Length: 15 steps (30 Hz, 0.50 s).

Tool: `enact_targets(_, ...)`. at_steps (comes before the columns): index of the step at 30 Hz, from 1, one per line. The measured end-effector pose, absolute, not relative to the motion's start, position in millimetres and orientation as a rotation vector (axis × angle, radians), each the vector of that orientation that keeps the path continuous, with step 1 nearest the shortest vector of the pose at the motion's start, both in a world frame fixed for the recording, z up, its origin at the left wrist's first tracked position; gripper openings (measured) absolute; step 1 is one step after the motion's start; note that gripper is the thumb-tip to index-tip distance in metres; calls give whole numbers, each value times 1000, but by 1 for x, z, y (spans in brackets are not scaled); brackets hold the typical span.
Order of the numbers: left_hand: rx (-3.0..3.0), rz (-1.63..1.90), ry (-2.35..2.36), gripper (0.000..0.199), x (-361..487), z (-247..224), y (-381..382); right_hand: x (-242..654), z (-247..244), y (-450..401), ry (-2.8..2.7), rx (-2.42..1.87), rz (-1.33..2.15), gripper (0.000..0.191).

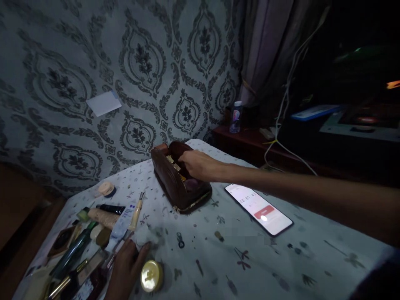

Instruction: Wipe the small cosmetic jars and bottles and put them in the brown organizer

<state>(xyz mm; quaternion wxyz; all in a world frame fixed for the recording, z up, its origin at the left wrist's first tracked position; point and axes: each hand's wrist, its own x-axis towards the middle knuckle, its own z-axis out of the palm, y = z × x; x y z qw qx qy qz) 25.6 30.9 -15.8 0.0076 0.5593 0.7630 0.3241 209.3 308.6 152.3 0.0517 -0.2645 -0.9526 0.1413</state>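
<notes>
My right hand reaches into a brown zippered cosmetics bag. Its fingers are curled closed, and the bag hides the fingertips and whatever they hold. Gold-coloured items show inside the bag's open mouth. Low on the left, my left hand rests on the bed sheet beside a spread of cosmetics, thumb and forefinger apart. A crumpled whitish thing lies by its fingertips. A round jar with a gold lid stands just right of that hand. Close by lie a pale blue tube and a slim clear tube.
A phone showing a timer lies right of the bag, under my right forearm. More bottles and tubes crowd the left edge; a small round jar sits behind them. Beyond the sheet are a plastic bottle and hanging white cables.
</notes>
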Motion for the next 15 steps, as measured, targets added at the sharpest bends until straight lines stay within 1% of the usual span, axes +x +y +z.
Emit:
enact_targets(2, 1734, 1032, 2393, 38, 27, -15, 31, 229, 149, 300, -2826, -744, 395, 30)
enact_targets(5, 1745, 1007, 2404, 38, 29, -14, 32, 256, 130, 287, -2815, -617, 407, 38)
enact_targets(10, 1736, 1025, 2441, 41, 29, -14, 34, 279, 103, 281, -2862, -355, 420, 60)
enact_targets(12, 1740, 1007, 2451, 43, 29, -16, 34, 282, 102, 282, -2874, -318, 416, 64)
enact_targets(15, 1737, 979, 2463, 41, 25, -23, 32, 280, 105, 287, -2875, -281, 471, 63)
